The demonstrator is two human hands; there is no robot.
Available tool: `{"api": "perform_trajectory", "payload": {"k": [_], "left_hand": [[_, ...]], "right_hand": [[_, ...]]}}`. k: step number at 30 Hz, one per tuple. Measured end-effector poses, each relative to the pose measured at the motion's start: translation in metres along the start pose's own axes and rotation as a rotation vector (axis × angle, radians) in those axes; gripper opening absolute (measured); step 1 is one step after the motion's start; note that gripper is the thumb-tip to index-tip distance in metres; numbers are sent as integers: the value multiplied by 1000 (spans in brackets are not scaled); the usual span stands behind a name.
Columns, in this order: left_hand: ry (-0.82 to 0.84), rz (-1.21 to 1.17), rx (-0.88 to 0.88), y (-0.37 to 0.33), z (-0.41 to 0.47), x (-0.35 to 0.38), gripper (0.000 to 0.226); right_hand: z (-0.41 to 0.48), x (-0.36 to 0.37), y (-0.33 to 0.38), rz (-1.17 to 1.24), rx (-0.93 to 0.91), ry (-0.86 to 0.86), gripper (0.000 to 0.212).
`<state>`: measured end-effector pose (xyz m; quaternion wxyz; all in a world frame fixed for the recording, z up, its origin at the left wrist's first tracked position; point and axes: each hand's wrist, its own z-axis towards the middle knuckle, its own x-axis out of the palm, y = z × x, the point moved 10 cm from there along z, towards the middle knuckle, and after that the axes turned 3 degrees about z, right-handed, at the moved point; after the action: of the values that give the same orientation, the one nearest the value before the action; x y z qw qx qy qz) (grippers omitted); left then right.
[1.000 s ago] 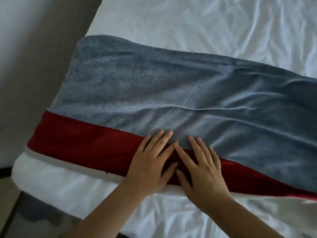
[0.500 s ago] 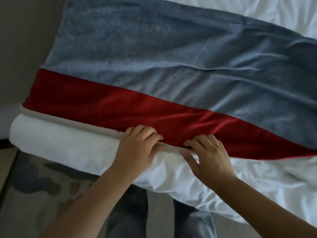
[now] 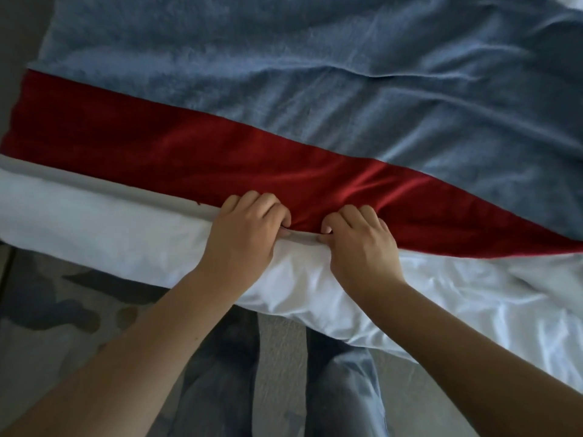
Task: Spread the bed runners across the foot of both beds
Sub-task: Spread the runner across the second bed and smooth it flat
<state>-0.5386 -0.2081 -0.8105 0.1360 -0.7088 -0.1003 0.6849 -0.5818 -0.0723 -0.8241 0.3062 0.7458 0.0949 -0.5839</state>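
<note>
White bed (image 3: 441,298), patterned carpet (image 3: 56,313) at its near side. Runner (image 3: 299,89) lay across the bed: grey-blue plush, creased toward the right, red band along its near edge. Left hand (image 3: 243,238) and right hand (image 3: 359,247), side by side with fingers curled, pinched that red edge.

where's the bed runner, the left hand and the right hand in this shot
bed runner (image 3: 189,143), head view, on its red band, left of the hands
left hand (image 3: 244,231), head view, on the back of the hand
right hand (image 3: 362,247), head view, on the back of the hand
</note>
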Motion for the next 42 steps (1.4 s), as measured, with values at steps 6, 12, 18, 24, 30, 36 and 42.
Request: {"api": "perform_trajectory", "payload": {"k": [6,12,18,24,30,36,42], "left_hand": [[-66,-3,51,-15,-30,-9,17],[31,-10,121,-19,-66,2,14],[90,19,132,3,-61,-11,16],[101,186,60,78,-55,-49,16],[131,199,66,102,-70,-44,23],[165,199,-1,91,-79,-35,31],[286,77,103,13,-58,-13,33]], "right_hand": [[-36,-1,11,38,31,65,31],[-69,18,30,129,-2,180,25],[-65,36,32,66,-34,315,16],[-61,10,16,64,1,219,26],[-48,8,31,6,10,259,44],[-67,32,34,41,-23,339,67],[-67,19,16,104,13,201,45]]}}
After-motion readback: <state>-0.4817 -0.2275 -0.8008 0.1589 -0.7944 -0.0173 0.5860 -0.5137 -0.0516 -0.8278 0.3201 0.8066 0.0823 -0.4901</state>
